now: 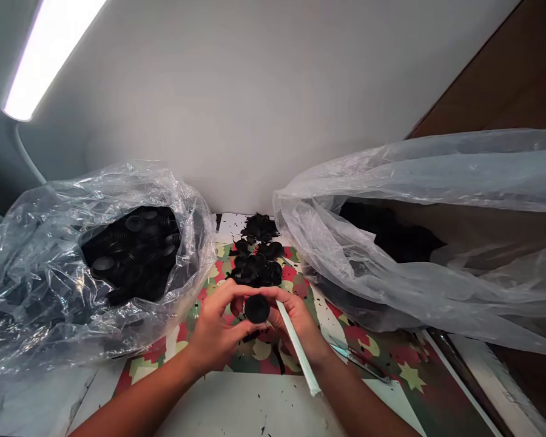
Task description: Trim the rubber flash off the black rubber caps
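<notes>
Pale wall (pixel 255 109) behind bench (pixel 236 406). Right bag (pixel 368 176); left bag (pixel 131 176), black parts (pixel 131 255) inside. Nearer: left hand (pixel 221 321), right hand (pixel 303 325). Right fingers (pixel 277 293) closed on white stick (pixel 298 349), also touching black cap (pixel 257 308). Left fingers (pixel 230 292) and thumb narrowly spread, gripping cap's edge; cap between both hands.

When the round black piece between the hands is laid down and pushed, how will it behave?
The round black piece may roll if laid on its side, since its rim is circular. It is probably light, as it looks small between the left hand and right hand. Its dull surface suggests little slipperiness.
</notes>
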Demonstrator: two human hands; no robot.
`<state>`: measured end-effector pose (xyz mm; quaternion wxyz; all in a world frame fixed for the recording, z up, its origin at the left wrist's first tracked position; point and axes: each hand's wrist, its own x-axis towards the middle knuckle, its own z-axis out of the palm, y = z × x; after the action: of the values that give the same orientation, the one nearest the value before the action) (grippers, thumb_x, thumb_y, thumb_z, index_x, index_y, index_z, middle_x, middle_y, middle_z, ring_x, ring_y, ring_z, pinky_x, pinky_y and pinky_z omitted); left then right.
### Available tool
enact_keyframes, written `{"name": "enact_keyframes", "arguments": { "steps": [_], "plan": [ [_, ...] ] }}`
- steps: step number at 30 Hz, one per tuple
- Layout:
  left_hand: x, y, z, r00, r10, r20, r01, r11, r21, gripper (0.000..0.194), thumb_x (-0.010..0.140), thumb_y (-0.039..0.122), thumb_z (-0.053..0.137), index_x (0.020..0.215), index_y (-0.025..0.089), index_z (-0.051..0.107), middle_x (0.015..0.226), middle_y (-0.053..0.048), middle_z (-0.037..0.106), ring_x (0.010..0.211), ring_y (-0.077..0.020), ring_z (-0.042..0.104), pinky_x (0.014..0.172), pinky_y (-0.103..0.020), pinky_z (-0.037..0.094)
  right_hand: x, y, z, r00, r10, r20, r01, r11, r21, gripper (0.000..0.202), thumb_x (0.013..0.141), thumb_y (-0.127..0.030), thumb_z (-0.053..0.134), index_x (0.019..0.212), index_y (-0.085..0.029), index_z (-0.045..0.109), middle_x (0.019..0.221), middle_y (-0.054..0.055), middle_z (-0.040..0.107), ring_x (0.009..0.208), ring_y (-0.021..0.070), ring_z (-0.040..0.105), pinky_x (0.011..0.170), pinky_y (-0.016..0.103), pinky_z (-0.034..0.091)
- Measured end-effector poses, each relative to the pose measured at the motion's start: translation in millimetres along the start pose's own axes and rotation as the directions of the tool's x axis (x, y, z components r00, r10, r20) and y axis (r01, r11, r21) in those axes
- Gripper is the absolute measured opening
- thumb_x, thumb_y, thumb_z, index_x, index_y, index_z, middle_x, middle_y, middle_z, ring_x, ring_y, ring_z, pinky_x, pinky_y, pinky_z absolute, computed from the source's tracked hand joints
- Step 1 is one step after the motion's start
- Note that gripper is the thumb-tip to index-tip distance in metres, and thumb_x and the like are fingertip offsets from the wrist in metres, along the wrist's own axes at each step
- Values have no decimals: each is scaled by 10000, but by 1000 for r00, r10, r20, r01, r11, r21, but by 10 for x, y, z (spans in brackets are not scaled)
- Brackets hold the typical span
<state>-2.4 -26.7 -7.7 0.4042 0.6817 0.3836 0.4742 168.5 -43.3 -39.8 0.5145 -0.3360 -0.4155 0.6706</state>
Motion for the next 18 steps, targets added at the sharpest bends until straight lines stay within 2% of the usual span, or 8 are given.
{"name": "enact_keyframes", "arguments": {
  "steps": [3, 4, 6, 9, 12, 15, 18],
  "plan": [
    [31, 0, -17, 999, -41, -10, 40, 998, -52, 314, 683, 227, 911, 979, 234, 808, 845, -33, 680, 811, -204, 592, 733, -304, 468, 10, -35, -59, 992, -104, -66, 79, 950, -301, 372, 857, -550, 755, 1039, -226, 786, 881, 57, 778, 838, 233, 723, 768, 349, 575],
    [39, -1, -17, 997, -78, -3, 78, 991, -108, 323, 677, 232, 912, 981, 224, 804, 897, -49, 697, 863, -222, 616, 773, -318, 485, 21, -51, -98, 981, -177, -74, 128, 891, -435, 313, 895, -508, 724, 1025, -231, 790, 900, 61, 782, 849, 238, 724, 783, 360, 574],
    [48, -3, -11, 985, -171, 22, 172, 963, -208, 337, 693, 239, 896, 1012, 209, 791, 983, -71, 720, 936, -248, 648, 843, -348, 509, 57, -71, -200, 939, -342, -42, 231, 716, -659, 215, 938, -410, 682, 1023, -244, 789, 990, 76, 790, 920, 254, 728, 845, 391, 572],
    [48, -4, -2, 978, -202, 43, 206, 964, -166, 351, 748, 207, 835, 1095, 226, 784, 1016, -69, 712, 952, -243, 649, 863, -357, 512, 132, -45, -371, 874, -483, 50, 312, 480, -820, 192, 936, -302, 673, 1095, -249, 766, 1159, 107, 769, 1093, 288, 708, 961, 457, 558],
    [44, -1, -4, 989, -136, 59, 138, 990, -35, 395, 765, 166, 783, 1146, 269, 792, 931, -46, 654, 883, -220, 614, 791, -335, 499, 193, 38, -480, 873, -473, 124, 308, 336, -890, 234, 913, -223, 680, 1132, -255, 755, 1237, 115, 746, 1151, 304, 686, 984, 508, 552],
    [47, 6, -5, 986, -141, 88, 140, 990, 18, 441, 765, 180, 762, 1192, 292, 782, 850, -22, 593, 777, -193, 559, 694, -304, 464, 214, 91, -497, 878, -453, 156, 309, 288, -906, 253, 901, -174, 664, 1121, -254, 760, 1242, 117, 743, 1124, 306, 688, 961, 520, 554],
    [48, 12, 1, 975, -185, 120, 180, 983, 45, 446, 759, 221, 777, 1202, 270, 777, 763, 3, 560, 700, -175, 513, 641, -283, 417, 192, 41, -455, 863, -493, 109, 312, 352, -883, 187, 917, -237, 663, 1074, -243, 766, 1201, 119, 754, 1102, 301, 691, 961, 499, 542]
  ]
}}
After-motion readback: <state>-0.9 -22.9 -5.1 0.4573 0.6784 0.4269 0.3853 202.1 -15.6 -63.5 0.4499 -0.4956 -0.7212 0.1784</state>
